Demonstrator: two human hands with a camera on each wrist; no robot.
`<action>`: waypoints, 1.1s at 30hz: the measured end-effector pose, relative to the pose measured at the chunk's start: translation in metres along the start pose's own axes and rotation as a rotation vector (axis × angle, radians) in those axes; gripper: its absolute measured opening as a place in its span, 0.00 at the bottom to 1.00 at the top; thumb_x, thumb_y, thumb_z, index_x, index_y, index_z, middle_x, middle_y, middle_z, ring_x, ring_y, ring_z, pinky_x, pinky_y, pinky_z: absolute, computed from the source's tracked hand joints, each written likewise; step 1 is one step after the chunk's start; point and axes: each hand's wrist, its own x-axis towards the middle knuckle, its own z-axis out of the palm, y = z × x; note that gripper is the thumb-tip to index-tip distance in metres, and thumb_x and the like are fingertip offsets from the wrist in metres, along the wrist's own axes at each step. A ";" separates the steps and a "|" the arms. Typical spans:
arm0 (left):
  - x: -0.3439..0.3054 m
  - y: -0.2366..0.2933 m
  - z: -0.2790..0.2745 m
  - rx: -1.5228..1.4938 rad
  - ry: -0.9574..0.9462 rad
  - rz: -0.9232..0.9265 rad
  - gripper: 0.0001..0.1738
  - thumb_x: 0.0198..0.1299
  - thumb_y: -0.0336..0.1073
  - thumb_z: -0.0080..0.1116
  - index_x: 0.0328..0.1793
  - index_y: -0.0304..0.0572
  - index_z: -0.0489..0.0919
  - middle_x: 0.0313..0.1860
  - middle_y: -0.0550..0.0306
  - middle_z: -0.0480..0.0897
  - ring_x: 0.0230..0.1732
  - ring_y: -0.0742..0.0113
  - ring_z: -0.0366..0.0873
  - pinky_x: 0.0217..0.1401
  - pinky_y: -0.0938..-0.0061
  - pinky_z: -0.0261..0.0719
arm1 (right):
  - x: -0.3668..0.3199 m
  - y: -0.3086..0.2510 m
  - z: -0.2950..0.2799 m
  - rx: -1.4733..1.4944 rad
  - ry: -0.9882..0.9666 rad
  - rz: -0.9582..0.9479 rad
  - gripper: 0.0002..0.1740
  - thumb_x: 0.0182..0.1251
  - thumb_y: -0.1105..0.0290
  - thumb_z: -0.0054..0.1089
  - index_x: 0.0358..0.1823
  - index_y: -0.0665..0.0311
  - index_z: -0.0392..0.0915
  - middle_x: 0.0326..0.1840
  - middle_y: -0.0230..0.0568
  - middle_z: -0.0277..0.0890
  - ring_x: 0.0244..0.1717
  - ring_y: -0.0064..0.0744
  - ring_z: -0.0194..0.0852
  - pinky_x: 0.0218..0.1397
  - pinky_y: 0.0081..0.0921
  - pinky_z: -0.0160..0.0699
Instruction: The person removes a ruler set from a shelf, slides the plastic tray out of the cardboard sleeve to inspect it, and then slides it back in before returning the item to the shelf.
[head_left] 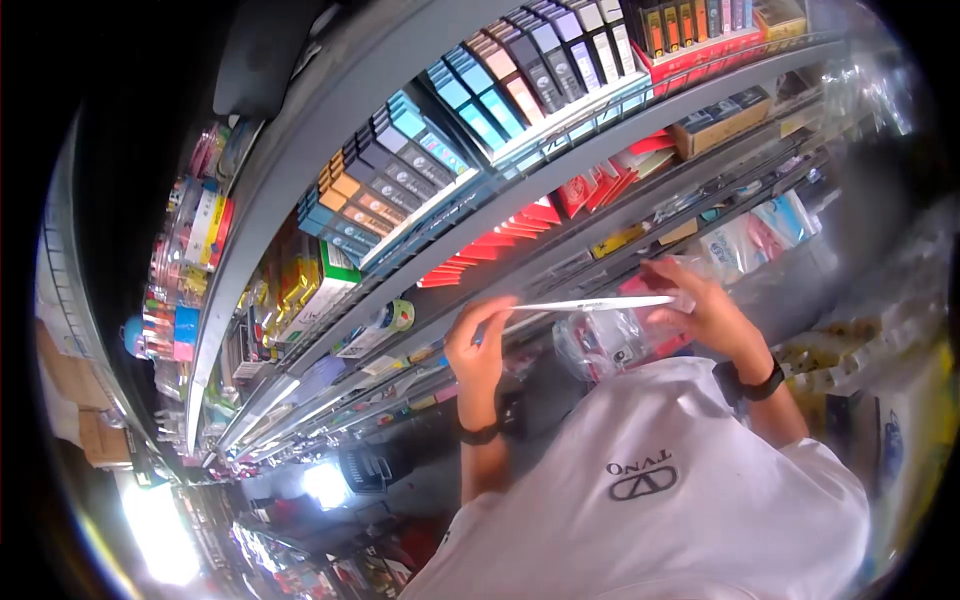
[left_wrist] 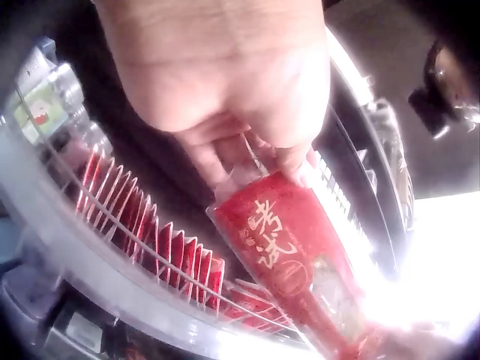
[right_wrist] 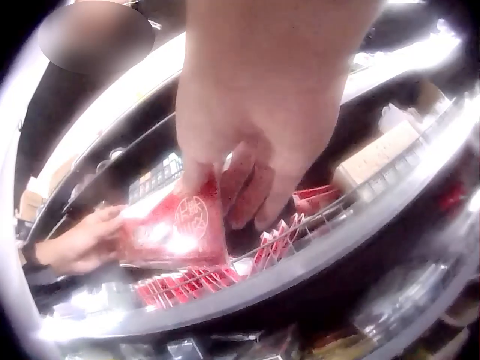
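Observation:
A flat red packet in clear plastic, with gold characters, is stretched between both hands; the head view shows the packet [head_left: 590, 304] edge-on. The left hand [head_left: 480, 350] pinches one end between thumb and fingers, and the right hand [head_left: 705, 312] pinches the other. In the left wrist view the left hand [left_wrist: 225, 82] grips the top of the packet [left_wrist: 277, 240]. In the right wrist view the packet [right_wrist: 176, 225] hangs from the thumb and fingers of the right hand [right_wrist: 255, 112]. Its far end is at the left hand [right_wrist: 82, 238].
Rows of red packets [head_left: 490, 245] stand on a wire-edged shelf [head_left: 600, 140] beyond the hands. Above them are small boxes [head_left: 400, 170] in trays. A clear bag with red contents [head_left: 620, 340] lies below the hands. A cardboard box [right_wrist: 379, 154] stands on the shelf.

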 end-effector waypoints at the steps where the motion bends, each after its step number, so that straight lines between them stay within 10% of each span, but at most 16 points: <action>1: 0.004 0.004 0.003 0.017 -0.014 -0.006 0.08 0.60 0.19 0.65 0.44 0.34 0.86 0.42 0.51 0.89 0.44 0.62 0.86 0.50 0.72 0.81 | 0.000 0.001 -0.001 0.035 -0.061 0.014 0.17 0.63 0.74 0.68 0.54 0.64 0.83 0.40 0.46 0.81 0.39 0.46 0.76 0.46 0.35 0.78; 7: 0.009 0.010 0.016 0.033 -0.064 -0.111 0.30 0.64 0.29 0.65 0.72 0.38 0.71 0.73 0.48 0.73 0.75 0.57 0.68 0.79 0.61 0.60 | 0.000 0.010 0.001 0.269 0.144 0.249 0.13 0.71 0.73 0.62 0.53 0.70 0.82 0.36 0.39 0.84 0.32 0.19 0.78 0.35 0.23 0.78; 15: -0.001 0.061 -0.029 0.041 -0.188 -0.051 0.18 0.65 0.20 0.60 0.61 0.30 0.77 0.53 0.48 0.85 0.55 0.62 0.83 0.65 0.68 0.77 | 0.060 -0.028 0.004 0.067 0.408 0.213 0.14 0.70 0.73 0.64 0.53 0.73 0.81 0.29 0.36 0.81 0.29 0.13 0.72 0.33 0.19 0.75; 17: -0.002 0.111 -0.039 -0.216 -0.225 0.013 0.19 0.60 0.19 0.61 0.59 0.32 0.80 0.55 0.46 0.84 0.58 0.56 0.82 0.63 0.65 0.76 | 0.070 -0.035 0.009 0.091 0.492 0.204 0.13 0.69 0.74 0.65 0.52 0.72 0.82 0.25 0.29 0.74 0.27 0.12 0.67 0.31 0.17 0.70; 21: 0.012 0.152 -0.021 -1.267 -0.749 0.298 0.54 0.62 0.59 0.66 0.80 0.28 0.54 0.68 0.27 0.73 0.73 0.38 0.67 0.76 0.46 0.60 | 0.071 -0.031 0.019 0.027 0.671 0.187 0.13 0.72 0.71 0.65 0.52 0.72 0.82 0.32 0.31 0.81 0.33 0.12 0.73 0.37 0.15 0.73; 23: 0.014 0.181 -0.009 -1.552 -0.983 0.167 0.55 0.64 0.61 0.61 0.82 0.29 0.50 0.70 0.26 0.70 0.76 0.38 0.61 0.79 0.48 0.54 | 0.069 -0.026 0.028 -0.013 0.705 0.103 0.13 0.73 0.70 0.64 0.54 0.71 0.82 0.33 0.30 0.80 0.33 0.11 0.70 0.36 0.13 0.70; 33: -0.002 0.185 -0.007 -1.734 -0.990 0.462 0.53 0.63 0.62 0.62 0.80 0.31 0.53 0.70 0.31 0.71 0.75 0.40 0.63 0.79 0.49 0.56 | 0.096 -0.016 0.067 -0.281 0.650 0.049 0.16 0.70 0.67 0.69 0.57 0.59 0.86 0.25 0.24 0.72 0.28 0.11 0.61 0.31 0.14 0.64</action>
